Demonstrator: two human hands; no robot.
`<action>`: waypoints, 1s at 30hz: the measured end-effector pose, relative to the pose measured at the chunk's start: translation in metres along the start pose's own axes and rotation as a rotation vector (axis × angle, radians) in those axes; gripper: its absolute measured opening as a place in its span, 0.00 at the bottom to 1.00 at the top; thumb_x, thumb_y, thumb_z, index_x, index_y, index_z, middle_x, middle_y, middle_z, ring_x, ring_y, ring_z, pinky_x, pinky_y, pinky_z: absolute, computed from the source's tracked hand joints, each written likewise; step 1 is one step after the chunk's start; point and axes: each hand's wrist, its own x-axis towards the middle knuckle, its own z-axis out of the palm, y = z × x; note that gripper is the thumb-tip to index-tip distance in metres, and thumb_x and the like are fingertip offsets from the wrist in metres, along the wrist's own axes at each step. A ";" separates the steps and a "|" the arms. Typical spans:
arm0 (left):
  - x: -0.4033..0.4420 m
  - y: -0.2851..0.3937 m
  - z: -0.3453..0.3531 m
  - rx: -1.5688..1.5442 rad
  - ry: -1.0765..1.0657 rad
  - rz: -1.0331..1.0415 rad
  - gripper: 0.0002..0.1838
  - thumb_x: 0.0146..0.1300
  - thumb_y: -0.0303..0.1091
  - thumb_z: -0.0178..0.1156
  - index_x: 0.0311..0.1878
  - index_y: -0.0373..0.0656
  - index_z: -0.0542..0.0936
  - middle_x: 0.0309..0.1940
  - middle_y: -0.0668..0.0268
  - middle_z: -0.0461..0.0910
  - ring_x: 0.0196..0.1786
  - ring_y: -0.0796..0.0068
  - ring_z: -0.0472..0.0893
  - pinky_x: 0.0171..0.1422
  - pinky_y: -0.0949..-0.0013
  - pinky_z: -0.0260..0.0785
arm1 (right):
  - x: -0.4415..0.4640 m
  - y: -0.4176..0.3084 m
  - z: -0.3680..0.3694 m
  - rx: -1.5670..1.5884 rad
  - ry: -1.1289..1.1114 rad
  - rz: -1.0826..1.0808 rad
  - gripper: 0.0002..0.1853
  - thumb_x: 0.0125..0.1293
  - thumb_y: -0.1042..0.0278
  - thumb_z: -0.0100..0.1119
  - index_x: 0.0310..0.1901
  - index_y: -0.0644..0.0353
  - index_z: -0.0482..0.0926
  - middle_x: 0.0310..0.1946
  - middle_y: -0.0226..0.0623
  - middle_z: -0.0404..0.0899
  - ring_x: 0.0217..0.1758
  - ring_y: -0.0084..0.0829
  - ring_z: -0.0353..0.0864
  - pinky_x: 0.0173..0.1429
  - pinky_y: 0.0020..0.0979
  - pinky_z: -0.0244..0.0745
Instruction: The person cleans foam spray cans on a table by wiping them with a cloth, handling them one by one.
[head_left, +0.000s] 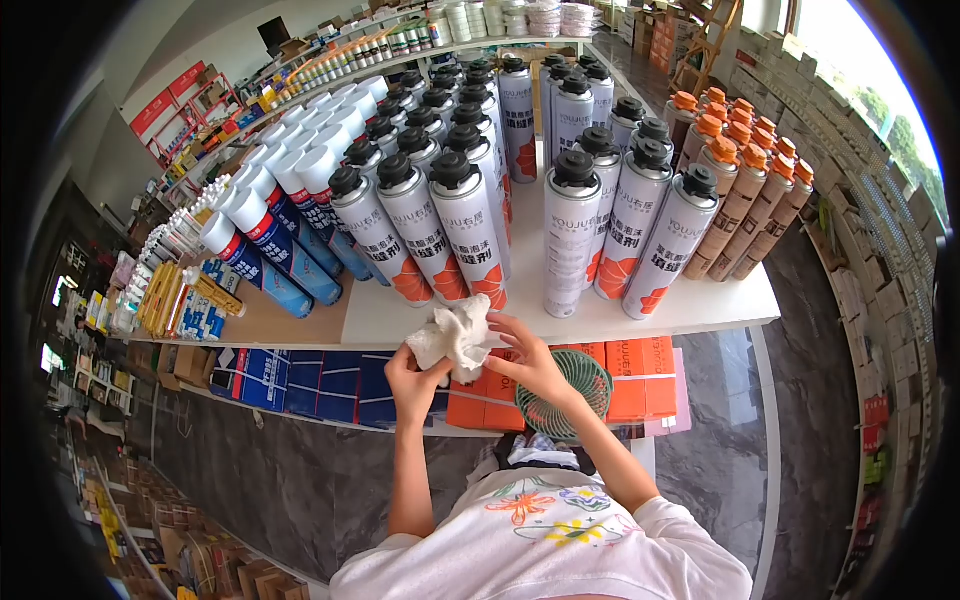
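Left hand [413,384] holding the cloth [450,340], right hand [528,364] loosely spread at its edge, you fold it clear of the cans [468,235].

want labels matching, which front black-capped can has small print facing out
The front can just right of the central gap: lines of small print face out, while the other front black-capped cans show large characters and an orange design.

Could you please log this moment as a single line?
left hand: holding crumpled white cloth | right hand: beside cloth, contact unclear | place: front edge of display shelf | nearby: black-capped cans, standing
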 end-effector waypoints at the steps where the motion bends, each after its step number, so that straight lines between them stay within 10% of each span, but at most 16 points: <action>1: 0.006 0.008 0.002 0.261 0.060 0.218 0.21 0.53 0.21 0.76 0.51 0.34 0.83 0.44 0.63 0.87 0.44 0.74 0.86 0.50 0.69 0.78 | 0.000 0.002 -0.002 -0.021 0.001 0.014 0.34 0.65 0.62 0.71 0.69 0.61 0.68 0.69 0.44 0.72 0.73 0.40 0.72 0.74 0.45 0.69; 4: 0.028 0.010 0.008 0.762 0.142 0.715 0.25 0.46 0.17 0.72 0.51 0.40 0.84 0.48 0.62 0.85 0.51 0.55 0.82 0.56 0.58 0.76 | -0.006 0.014 -0.012 0.100 0.013 0.133 0.33 0.67 0.67 0.70 0.70 0.60 0.67 0.70 0.41 0.70 0.73 0.36 0.70 0.76 0.43 0.65; 7: 0.033 -0.038 -0.002 0.970 -0.200 0.493 0.34 0.47 0.15 0.69 0.62 0.46 0.79 0.64 0.63 0.75 0.66 0.56 0.74 0.68 0.54 0.71 | -0.018 0.035 -0.018 0.165 0.078 0.189 0.30 0.67 0.68 0.69 0.67 0.61 0.68 0.66 0.42 0.73 0.67 0.35 0.76 0.71 0.41 0.71; 22: 0.027 0.029 0.042 0.513 -0.544 0.308 0.33 0.60 0.26 0.70 0.70 0.45 0.73 0.73 0.58 0.67 0.74 0.55 0.69 0.76 0.56 0.64 | -0.031 0.067 -0.062 0.294 0.539 0.261 0.16 0.72 0.73 0.57 0.58 0.69 0.73 0.56 0.44 0.78 0.59 0.33 0.81 0.57 0.35 0.84; 30: 0.094 0.123 0.119 0.202 -0.324 0.735 0.24 0.68 0.23 0.62 0.68 0.38 0.75 0.67 0.57 0.76 0.69 0.60 0.76 0.74 0.60 0.66 | -0.032 0.068 -0.069 0.332 0.542 0.366 0.24 0.73 0.73 0.56 0.67 0.71 0.66 0.63 0.49 0.73 0.64 0.39 0.78 0.62 0.36 0.82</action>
